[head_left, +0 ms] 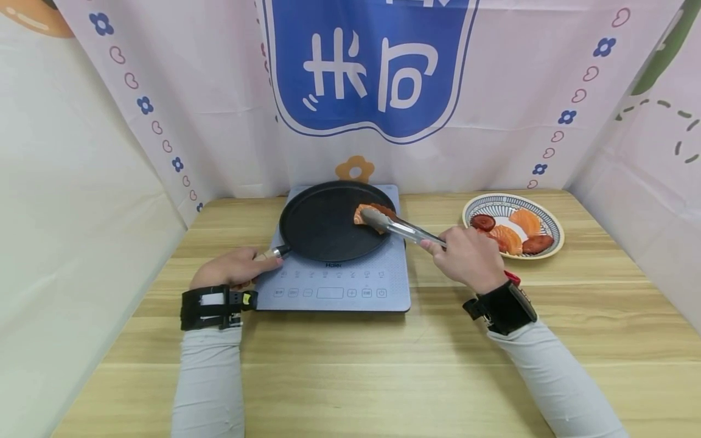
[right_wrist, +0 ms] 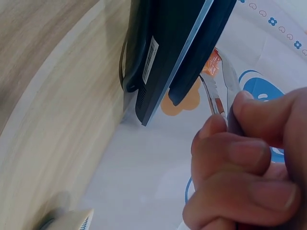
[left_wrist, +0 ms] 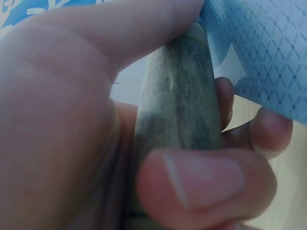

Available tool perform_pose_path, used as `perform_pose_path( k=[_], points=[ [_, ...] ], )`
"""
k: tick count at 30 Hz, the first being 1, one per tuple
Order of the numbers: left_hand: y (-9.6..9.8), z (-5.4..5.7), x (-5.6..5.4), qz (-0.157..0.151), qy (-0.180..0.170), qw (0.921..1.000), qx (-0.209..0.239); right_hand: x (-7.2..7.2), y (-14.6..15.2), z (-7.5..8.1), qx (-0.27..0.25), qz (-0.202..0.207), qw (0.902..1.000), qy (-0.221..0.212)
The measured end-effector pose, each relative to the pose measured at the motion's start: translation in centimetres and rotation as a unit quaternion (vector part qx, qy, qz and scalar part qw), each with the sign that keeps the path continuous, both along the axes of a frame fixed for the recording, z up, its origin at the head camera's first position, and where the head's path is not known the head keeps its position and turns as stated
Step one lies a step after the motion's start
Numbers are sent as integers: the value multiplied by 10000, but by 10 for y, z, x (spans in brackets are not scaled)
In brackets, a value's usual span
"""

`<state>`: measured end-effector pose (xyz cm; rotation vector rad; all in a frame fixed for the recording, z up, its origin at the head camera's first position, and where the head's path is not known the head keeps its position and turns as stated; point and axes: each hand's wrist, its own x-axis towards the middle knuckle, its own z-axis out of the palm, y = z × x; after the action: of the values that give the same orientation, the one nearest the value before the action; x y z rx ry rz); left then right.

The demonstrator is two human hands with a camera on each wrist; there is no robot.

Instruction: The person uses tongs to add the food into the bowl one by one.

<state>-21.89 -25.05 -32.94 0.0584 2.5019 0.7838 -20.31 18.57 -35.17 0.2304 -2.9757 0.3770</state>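
Note:
My left hand (head_left: 237,265) grips the wooden handle (left_wrist: 177,91) of a round black frying pan (head_left: 323,225), with fingers curled round it in the left wrist view. The pan sits on a light grey induction cooker (head_left: 331,298). In my right hand (head_left: 470,255) is a pair of metal tongs (head_left: 402,228), pointing left over the pan. The tongs' tips pinch an orange salmon slice (head_left: 361,214) at the pan's right side, and a reddish-brown piece (head_left: 383,210) shows just behind them. The right wrist view shows thumb and fingers closed on the tongs, with salmon (right_wrist: 211,63) between their ends.
Right of the cooker, a patterned oval plate (head_left: 557,243) holds salmon slices (head_left: 526,222) and reddish-brown sausage slices (head_left: 538,244). The right forearm passes in front of it. A printed cloth (head_left: 230,121) hangs behind the wooden table (head_left: 328,377).

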Motion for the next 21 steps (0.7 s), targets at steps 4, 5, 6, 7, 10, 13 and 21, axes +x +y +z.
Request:
perform_pose_path(
  k=[4, 5, 6, 7, 10, 13, 21],
  points=[
    [0, 0, 1, 39, -30, 10000, 57, 1, -1, 1, 20, 25, 10000, -37],
    [0, 0, 1, 59, -45, 9999, 79, 1, -2, 1, 23, 28, 10000, -55],
    [0, 0, 1, 75, -61, 9999, 102, 1, -2, 0, 17, 26, 10000, -77],
    [0, 0, 1, 79, -50, 9999, 101, 1, -2, 0, 13, 19, 9999, -100],
    [1, 0, 1, 100, -37, 9999, 114, 2, -3, 0, -17, -9, 9999, -170],
    [1, 0, 1, 83, -13, 9999, 130, 3, -3, -1, -72, -47, 9998, -199],
    [0, 0, 2, 101, 28, 9999, 119, 5, -4, -4, -187, -126, 9997, -86]
  ],
)
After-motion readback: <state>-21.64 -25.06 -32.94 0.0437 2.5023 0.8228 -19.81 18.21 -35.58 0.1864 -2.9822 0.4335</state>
